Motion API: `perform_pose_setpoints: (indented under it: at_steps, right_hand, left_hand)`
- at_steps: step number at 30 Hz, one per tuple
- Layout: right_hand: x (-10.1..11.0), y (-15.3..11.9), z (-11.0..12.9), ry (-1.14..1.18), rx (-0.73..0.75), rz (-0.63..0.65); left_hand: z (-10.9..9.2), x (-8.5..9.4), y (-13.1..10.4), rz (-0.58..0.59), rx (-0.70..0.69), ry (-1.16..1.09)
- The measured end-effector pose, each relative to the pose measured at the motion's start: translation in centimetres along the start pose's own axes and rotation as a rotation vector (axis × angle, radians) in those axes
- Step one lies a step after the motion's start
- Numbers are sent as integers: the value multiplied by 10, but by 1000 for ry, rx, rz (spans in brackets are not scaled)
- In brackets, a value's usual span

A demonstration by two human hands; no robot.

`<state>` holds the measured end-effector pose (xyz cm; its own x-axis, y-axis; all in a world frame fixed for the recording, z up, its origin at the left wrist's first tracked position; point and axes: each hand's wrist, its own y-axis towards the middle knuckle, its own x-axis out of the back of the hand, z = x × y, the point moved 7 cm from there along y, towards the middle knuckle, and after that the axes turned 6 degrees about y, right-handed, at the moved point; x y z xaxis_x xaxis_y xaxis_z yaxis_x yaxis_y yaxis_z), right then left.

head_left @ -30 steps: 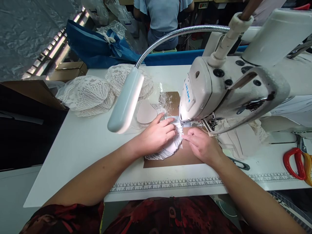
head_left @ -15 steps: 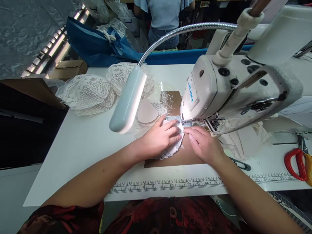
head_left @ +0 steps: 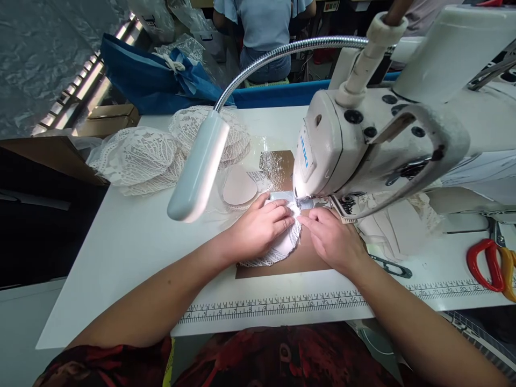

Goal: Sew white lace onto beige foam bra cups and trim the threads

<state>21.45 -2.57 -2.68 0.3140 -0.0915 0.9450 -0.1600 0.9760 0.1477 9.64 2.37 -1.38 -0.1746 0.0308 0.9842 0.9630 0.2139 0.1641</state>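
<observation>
A white lace piece [head_left: 279, 250], rounded along its lower edge, lies under the needle area of the white sewing machine [head_left: 322, 142]. My left hand [head_left: 262, 227] rests flat on top of it, fingers stretched toward the presser foot. At the piece's right edge, my right hand [head_left: 334, 239] has its fingers drawn together, and the index fingertip touches the fabric; the thumb's grip is partly hidden. Beneath both lies a brown sheet [head_left: 312, 255]. Just behind my left hand is a smooth pale cup-shaped piece [head_left: 239, 184] with lace around it.
Stacked lace pieces [head_left: 137, 156] sit at the back left. A lamp [head_left: 199, 166] on a bendy neck hangs over the table. To the right are pale fabric pieces [head_left: 399, 228], thread snips [head_left: 391, 266] and red-and-orange-handled scissors [head_left: 486, 263]. A person [head_left: 264, 32] sits beyond the table.
The lace piece has turned a little, with more of it showing at the lower left. My right fingers have curled more and moved onto its edge. The whole view has shifted slightly.
</observation>
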Motion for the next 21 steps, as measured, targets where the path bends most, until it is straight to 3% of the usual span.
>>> perform_pose_setpoints:
  at_steps: [6,10,15,21]
  right_hand:
    - [-4,3,-4,-41,-100,90]
    - [-4,-1,-8,-26,-120,30]
    - [3,-4,3,116,60,-75]
    - [0,-7,18,196,222,-4]
  left_hand:
    - [3,-2,0,-30,26,92]
    - [5,-1,0,-37,44,189]
    - [2,-1,1,-45,36,211]
    - [-2,2,4,-82,-6,232]
